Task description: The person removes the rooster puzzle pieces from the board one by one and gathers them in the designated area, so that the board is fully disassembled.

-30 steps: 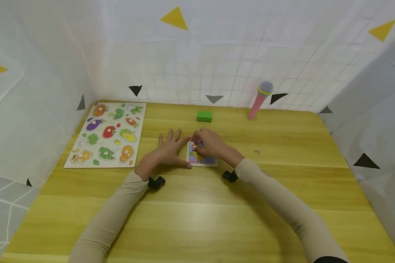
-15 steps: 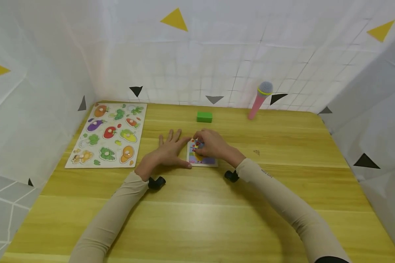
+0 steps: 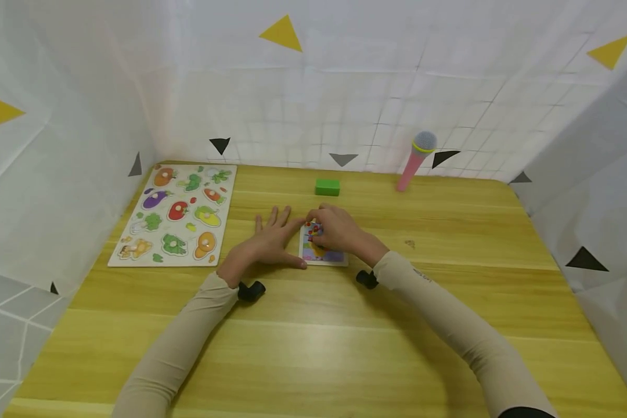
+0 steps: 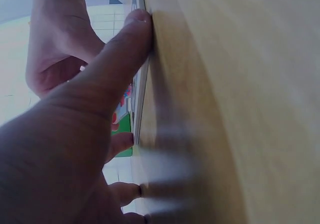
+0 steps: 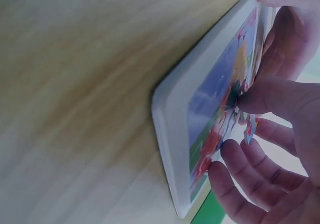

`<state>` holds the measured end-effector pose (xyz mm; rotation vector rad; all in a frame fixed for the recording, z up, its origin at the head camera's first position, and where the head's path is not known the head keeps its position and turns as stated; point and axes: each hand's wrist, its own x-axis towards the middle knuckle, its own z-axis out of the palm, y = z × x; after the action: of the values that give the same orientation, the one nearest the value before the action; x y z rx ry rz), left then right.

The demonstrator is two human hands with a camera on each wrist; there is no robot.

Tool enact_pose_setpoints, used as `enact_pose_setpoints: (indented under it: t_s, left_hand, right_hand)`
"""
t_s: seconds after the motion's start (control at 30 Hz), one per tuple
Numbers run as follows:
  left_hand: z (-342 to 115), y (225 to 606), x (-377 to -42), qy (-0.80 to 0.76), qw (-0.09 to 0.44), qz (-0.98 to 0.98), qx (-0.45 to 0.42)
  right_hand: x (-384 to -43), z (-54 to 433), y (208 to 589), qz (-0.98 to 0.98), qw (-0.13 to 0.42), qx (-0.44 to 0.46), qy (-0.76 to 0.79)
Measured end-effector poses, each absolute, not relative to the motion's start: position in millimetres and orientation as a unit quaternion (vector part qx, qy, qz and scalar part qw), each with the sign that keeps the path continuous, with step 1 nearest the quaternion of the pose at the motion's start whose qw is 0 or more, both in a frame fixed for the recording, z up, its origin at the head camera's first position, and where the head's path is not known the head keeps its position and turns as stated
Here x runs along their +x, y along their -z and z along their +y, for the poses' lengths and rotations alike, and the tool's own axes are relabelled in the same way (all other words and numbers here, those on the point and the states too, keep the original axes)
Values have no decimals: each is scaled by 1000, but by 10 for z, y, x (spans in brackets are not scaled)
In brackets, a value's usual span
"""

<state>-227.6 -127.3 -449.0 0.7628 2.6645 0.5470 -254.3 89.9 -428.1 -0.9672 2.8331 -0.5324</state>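
Observation:
A small picture jigsaw puzzle (image 3: 337, 256) in a pale frame lies flat on the wooden table, in the middle of the head view. My left hand (image 3: 267, 244) rests at its left side with fingers spread, thumb at the near corner and forefinger at the far one. Over the picture, my right hand (image 3: 338, 231) bends its fingers down and covers the upper right part. In the right wrist view its thumb and forefinger pinch a small puzzle piece (image 5: 250, 129), tilted up off the picture. Other fingertips touch the puzzle near its far edge.
A vegetable peg puzzle board (image 3: 188, 200) lies at the left. Behind the small puzzle sits a green block (image 3: 327, 187). A pink toy microphone (image 3: 411, 168) stands at the back right, near the white backdrop (image 3: 313, 104).
The head view has shifted slightly. My right fingers make only small movements over the puzzle, and my left hand stays in place beside it.

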Motion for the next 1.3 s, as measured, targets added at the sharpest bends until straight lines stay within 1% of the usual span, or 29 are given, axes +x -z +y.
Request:
enact_pose_setpoints:
  t_s: [0.33,0.63,0.87,0.93,1.3]
  left_hand:
    - [-1273,4483,-2261,-189,156,931,271]
    - [-1270,4493,-2260,-191,157,931,268]
    - [-1271,4506,-2274,-193,157,932,264]
    - [-1270,4500,-2273,-193,157,932,265]
    - [-1269,4488,-2266,-190,154,932,268]
  right_hand:
    - [-2540,971,4203,935,31,-311,166]
    - [-2550,1122,4152,923,26,-316,220]
    - [-2575,1311,3958,918,-37,-327,222]
    - [-2583,1372,3912,920,-45,-324,215]
    - [-2564,1622,3889,927,-5,-336,167]
